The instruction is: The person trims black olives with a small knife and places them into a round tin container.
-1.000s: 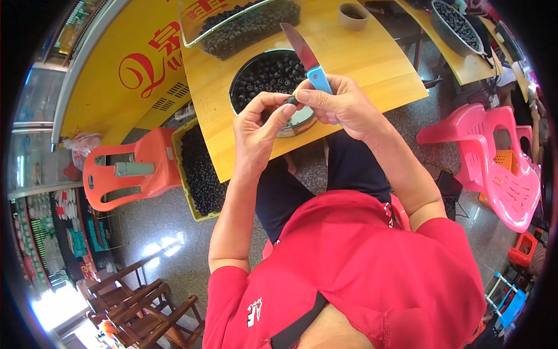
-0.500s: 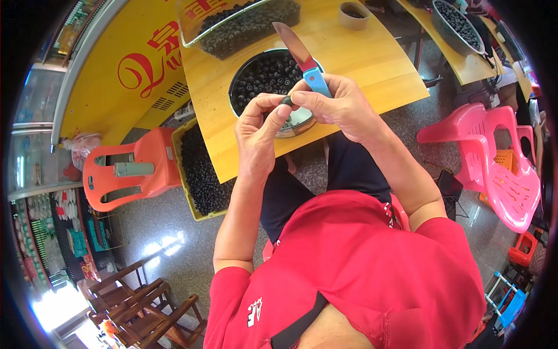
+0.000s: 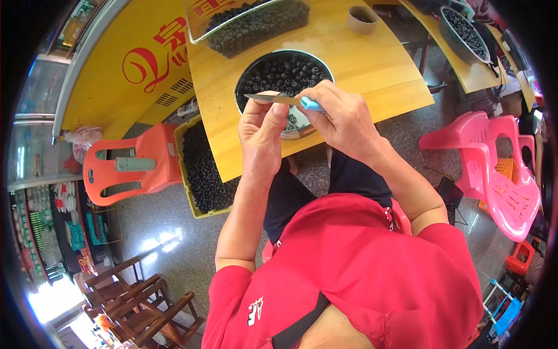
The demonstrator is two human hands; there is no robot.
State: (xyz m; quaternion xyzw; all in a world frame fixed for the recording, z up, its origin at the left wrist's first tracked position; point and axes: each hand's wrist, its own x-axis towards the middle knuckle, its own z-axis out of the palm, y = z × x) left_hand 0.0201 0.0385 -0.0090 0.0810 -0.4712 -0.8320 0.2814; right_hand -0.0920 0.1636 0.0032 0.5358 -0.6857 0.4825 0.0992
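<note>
Knife [image 3: 290,100] above the round bowl [image 3: 300,120] of black pieces [image 3: 279,75], its handle [image 3: 312,104] grasped by the right hand [image 3: 343,116]; left hand [image 3: 260,135] at the blade, whether gripping anything I cannot tell; wooden surface [image 3: 372,70] under the bowl, clear box [image 3: 232,21] beyond it, yellow crate [image 3: 185,174] leftward

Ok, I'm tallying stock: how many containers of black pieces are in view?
4: bowl and clear bin on the near table, yellow crate at its left, basin on the right-hand table. The cup's contents are unclear; more may be hidden.
</note>
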